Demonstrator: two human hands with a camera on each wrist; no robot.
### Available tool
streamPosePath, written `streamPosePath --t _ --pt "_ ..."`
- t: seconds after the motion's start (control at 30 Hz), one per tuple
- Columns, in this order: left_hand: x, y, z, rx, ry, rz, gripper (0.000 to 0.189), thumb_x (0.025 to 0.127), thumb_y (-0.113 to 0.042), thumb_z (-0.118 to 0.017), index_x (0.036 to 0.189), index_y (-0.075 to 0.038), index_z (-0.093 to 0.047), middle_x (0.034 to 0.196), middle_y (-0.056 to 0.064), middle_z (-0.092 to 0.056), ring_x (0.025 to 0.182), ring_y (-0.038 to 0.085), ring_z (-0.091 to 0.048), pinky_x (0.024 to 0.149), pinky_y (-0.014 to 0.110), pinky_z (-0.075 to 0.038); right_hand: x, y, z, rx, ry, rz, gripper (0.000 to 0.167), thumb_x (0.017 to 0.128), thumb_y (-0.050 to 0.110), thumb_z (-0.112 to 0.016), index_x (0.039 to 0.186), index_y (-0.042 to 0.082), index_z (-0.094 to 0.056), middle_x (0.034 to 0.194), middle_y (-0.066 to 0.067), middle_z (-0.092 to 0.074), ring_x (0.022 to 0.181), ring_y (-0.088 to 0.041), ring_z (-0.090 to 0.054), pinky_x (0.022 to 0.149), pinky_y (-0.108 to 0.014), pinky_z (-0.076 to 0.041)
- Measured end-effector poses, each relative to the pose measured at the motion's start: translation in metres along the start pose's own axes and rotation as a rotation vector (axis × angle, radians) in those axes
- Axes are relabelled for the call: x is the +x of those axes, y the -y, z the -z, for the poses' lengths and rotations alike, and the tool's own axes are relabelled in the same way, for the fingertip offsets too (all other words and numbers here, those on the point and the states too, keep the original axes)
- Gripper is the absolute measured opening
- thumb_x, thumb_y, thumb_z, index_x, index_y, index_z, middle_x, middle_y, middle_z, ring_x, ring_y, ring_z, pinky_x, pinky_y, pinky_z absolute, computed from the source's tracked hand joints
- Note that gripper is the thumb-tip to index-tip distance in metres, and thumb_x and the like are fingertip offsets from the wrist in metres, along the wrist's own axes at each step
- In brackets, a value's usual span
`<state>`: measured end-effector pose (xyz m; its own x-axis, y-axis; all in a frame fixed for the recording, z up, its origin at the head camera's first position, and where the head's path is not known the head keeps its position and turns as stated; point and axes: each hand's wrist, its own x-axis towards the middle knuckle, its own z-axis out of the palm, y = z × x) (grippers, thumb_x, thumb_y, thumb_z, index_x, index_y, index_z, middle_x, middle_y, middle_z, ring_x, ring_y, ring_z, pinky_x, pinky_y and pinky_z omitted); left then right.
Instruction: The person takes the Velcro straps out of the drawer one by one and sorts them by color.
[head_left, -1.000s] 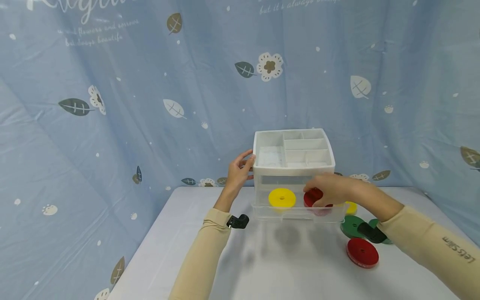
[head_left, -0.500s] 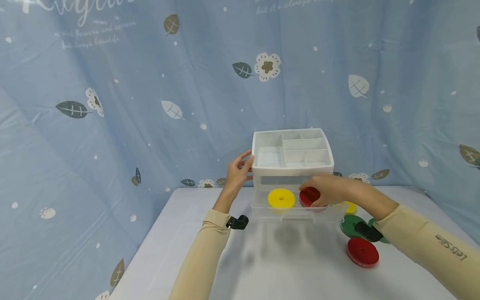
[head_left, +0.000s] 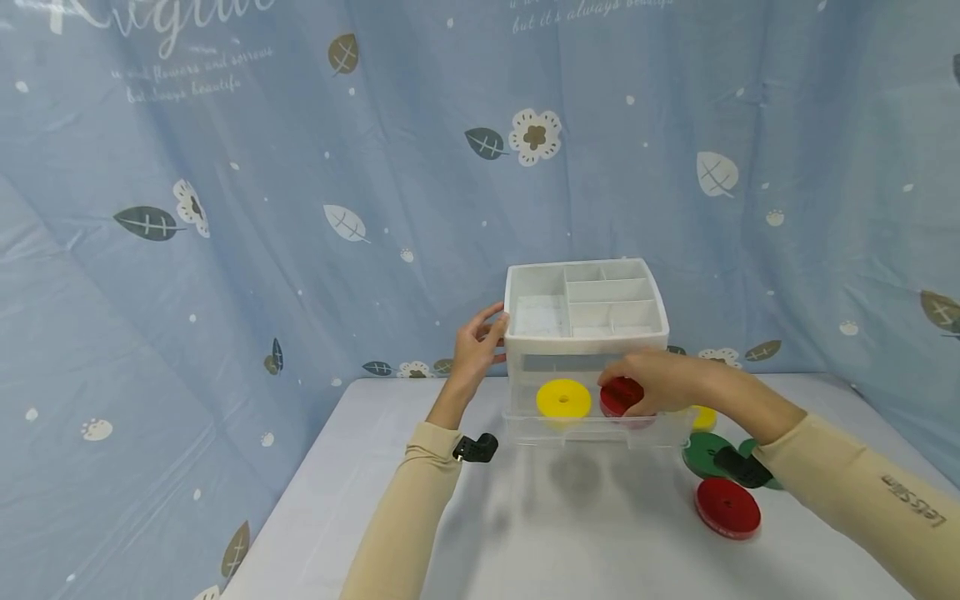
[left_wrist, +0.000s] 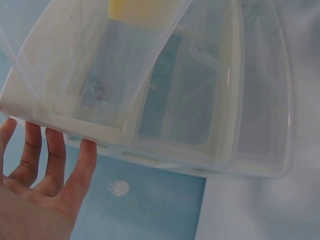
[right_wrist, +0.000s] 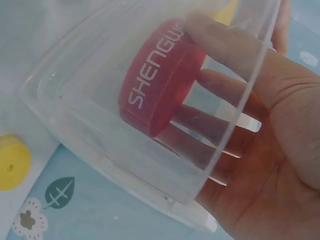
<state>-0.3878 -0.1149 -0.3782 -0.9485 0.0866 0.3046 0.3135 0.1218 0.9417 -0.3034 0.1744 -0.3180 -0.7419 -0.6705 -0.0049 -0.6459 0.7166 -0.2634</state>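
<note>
A white desktop organizer (head_left: 587, 343) stands on the table with a clear drawer (head_left: 534, 430) pulled out at its front. My left hand (head_left: 472, 350) touches the organizer's left side; in the left wrist view its fingers (left_wrist: 56, 157) extend against the casing. Over the drawer's right half, my right hand (head_left: 663, 382) pinches a red tape roll (head_left: 617, 398) with white lettering. The right wrist view has this roll (right_wrist: 162, 80) behind the clear drawer wall, between thumb and fingers. Left of it in the drawer lies a yellow tape roll (head_left: 551, 403).
Right of the organizer, another red tape roll (head_left: 727, 507), green rolls (head_left: 705, 454) and a yellow roll (head_left: 703, 418) lie on the white table (head_left: 570, 542). My right forearm partly covers them. The organizer's top has several compartments. A blue patterned curtain (head_left: 420, 167) hangs behind.
My right hand and the red roll have shifted slightly left within the drawer, then stayed nearly still. The left hand keeps its place on the organizer's side.
</note>
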Motion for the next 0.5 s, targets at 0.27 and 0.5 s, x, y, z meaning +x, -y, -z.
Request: streamPosePath --t 0.27,0.5 --pt "-0.001 0.000 -0.001 0.003 -0.010 0.007 0.040 0.096 -0.049 -0.058 0.135 -0.040 -0.056 0.116 0.009 -0.067 0.093 0.020 -0.070 0.085 0.049 -0.059 -0.009 0.000 0.015 0.107 0.014 -0.005 0.047 0.080 0.024 -0.082 0.121 0.009 -0.065 0.112 -0.003 -0.065 0.098 -0.019 -0.057 0.077 -0.030 -0.060" --pt "0.000 0.000 -0.001 -0.002 -0.009 0.007 0.039 0.096 -0.048 -0.059 0.134 -0.040 -0.056 0.118 0.009 -0.066 0.094 0.019 -0.070 0.087 0.051 -0.059 -0.033 0.001 0.040 0.167 -0.042 -0.051 0.052 0.080 0.030 -0.082 0.126 0.014 -0.063 0.110 0.000 -0.065 0.095 -0.017 -0.057 0.072 -0.024 -0.057"
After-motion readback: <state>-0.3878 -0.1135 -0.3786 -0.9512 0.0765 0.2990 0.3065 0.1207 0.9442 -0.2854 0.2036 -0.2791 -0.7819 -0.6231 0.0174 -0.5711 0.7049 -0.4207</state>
